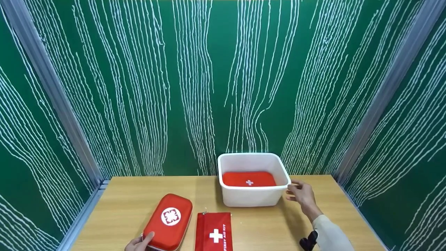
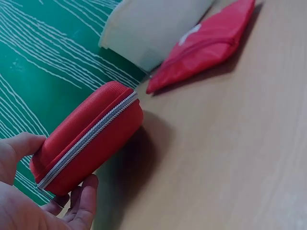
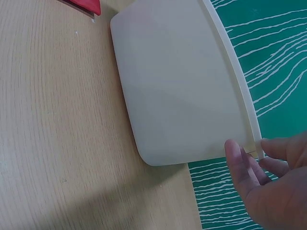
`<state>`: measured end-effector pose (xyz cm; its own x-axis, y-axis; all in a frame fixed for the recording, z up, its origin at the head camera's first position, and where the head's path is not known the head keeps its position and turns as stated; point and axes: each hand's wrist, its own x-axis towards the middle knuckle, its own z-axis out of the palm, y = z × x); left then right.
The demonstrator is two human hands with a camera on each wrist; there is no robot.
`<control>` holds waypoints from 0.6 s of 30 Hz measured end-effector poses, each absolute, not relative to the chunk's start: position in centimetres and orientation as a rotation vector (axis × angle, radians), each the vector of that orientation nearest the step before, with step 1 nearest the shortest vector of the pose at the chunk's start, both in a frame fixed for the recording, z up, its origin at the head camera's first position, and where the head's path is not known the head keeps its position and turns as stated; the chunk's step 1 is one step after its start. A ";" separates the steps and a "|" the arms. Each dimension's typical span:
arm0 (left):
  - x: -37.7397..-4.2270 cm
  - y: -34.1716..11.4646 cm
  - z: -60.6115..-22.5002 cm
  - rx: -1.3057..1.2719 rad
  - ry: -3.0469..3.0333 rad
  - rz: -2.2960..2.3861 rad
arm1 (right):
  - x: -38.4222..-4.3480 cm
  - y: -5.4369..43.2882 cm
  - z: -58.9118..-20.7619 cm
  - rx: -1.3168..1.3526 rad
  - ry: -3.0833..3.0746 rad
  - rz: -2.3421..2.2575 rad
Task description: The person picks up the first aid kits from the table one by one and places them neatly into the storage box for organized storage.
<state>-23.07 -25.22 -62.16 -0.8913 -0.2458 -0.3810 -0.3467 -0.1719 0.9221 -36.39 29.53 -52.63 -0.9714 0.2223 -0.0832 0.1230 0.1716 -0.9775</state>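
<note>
A red zippered first aid case (image 1: 170, 219) with a white round emblem is at the left of the table. My left hand (image 1: 140, 242) grips its near left end, thumb on top and fingers underneath in the left wrist view; a shadow falls on the table below the case (image 2: 91, 139). At the back stands a white plastic tub (image 1: 253, 197), and inside it lies a red item (image 1: 249, 178) with a white cross. My right hand (image 1: 302, 196) pinches the tub's right corner rim, with fingers on either side of the rim in the right wrist view.
A flat red pouch (image 1: 214, 232) printed FIRST AID KIT lies on the wooden table (image 1: 264, 226) between the case and my right arm. Green panels (image 1: 223, 132) with white wavy lines rise behind the table and on both sides, with grey posts at the corners.
</note>
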 end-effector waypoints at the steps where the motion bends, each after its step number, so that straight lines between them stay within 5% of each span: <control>1: -23.1 -24.8 -61.7 -0.766 1.962 2.270 | -36.4 29.5 -52.7 -0.345 -2.338 1.945; 6: -23.5 -23.6 -59.6 -0.890 1.983 2.313 | -36.3 29.5 -52.7 -0.334 -2.331 1.950; 18: -25.4 -21.6 -55.8 -0.650 1.927 2.583 | -36.3 29.5 -52.8 -0.344 -2.325 1.965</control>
<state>-25.40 -21.60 -55.77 -0.9116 -0.3449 -0.2235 -0.1160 -0.3058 0.9450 -36.32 29.49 -52.78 -0.9717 0.2203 -0.0849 0.1204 0.1530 -0.9809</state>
